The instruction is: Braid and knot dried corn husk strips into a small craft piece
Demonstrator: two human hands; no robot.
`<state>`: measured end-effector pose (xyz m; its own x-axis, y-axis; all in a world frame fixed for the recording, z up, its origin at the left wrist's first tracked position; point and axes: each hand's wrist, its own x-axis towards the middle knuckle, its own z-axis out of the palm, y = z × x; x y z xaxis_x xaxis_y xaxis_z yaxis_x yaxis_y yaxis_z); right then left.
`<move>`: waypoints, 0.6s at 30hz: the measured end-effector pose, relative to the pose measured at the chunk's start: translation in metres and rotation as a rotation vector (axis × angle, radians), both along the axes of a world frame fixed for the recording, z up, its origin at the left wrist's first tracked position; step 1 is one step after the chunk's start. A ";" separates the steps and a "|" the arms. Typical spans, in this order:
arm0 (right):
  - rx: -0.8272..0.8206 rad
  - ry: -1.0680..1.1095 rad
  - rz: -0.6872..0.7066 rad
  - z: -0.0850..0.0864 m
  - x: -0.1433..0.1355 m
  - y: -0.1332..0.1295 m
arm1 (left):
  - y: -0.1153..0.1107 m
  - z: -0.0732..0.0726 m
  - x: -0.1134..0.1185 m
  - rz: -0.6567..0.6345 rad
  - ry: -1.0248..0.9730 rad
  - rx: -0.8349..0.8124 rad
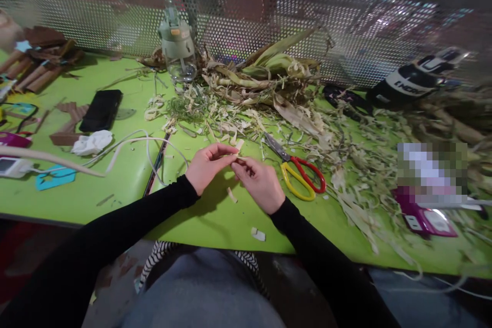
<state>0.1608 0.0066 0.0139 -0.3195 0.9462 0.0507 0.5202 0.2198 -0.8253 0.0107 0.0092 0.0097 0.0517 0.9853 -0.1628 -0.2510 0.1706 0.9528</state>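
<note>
Centrally, pale strip (239, 145) between left hand (208, 165), right hand (262, 184).

Scissors (285, 157) lie right of the hands (261, 182), husks (253, 82) behind.

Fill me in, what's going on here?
The person's bare left hand and bare right hand meet above the bright green tabletop, pinching a small, pale, flat plant strip. Metal scissors with red and yellow handles lie beside the right hand, untouched. Beyond the hands are scattered pale, dry shreds and a tangled heap of dried, yellowish-green leaves.
</note>
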 end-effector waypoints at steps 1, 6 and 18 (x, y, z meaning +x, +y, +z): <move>0.010 -0.018 -0.010 -0.002 -0.001 0.000 | 0.000 -0.001 0.001 0.000 0.005 -0.006; -0.156 0.185 -0.012 -0.004 -0.001 0.003 | -0.001 -0.001 0.000 -0.039 0.044 0.049; -0.248 0.323 0.099 0.003 0.004 -0.001 | -0.002 0.014 -0.014 -0.154 0.620 0.429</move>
<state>0.1644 0.0058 0.0165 -0.4146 0.9078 -0.0624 0.2127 0.0300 -0.9767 -0.0034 0.0071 0.0238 0.2170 0.9578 0.1884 0.3471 -0.2561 0.9022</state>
